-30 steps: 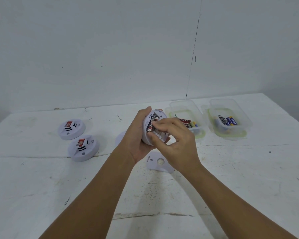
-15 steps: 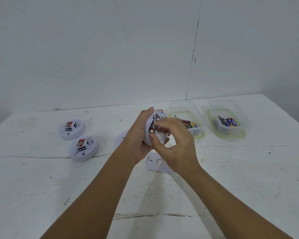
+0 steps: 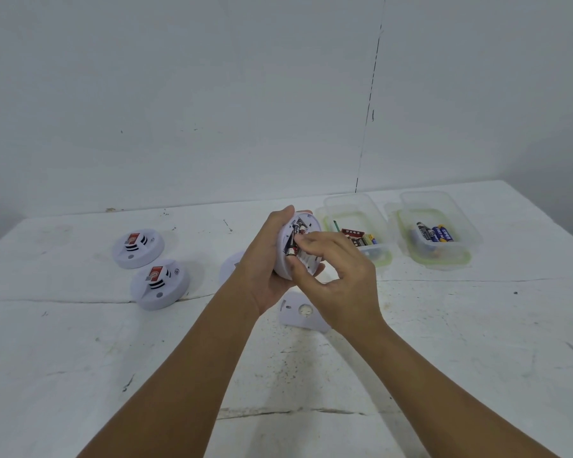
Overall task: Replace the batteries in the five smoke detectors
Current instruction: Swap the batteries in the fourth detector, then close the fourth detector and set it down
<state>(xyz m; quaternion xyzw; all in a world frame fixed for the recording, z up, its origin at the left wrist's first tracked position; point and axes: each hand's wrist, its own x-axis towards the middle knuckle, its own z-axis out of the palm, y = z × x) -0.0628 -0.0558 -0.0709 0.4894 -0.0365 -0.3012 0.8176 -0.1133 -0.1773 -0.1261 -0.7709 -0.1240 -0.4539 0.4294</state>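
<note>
The open white smoke detector [image 3: 300, 249] is tilted, back side visible, with a black battery [image 3: 292, 242] inside its compartment.

The held smoke detector [image 3: 283, 259] is showing white around a black-and-red battery [image 3: 292, 241]; two white detectors [image 3: 138, 248] [image 3: 159, 284] are wearing red labels and black slots; clear, green-rimmed containers [image 3: 386, 259] [image 3: 465, 256] are showing blue, yellow and black cells

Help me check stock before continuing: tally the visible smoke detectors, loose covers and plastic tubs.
Smoke detectors: 4 (held one, far-left, nearer-left, one partly hidden behind the left hand)
Loose covers: 1
Plastic tubs: 2 ()
Total: 7
</note>
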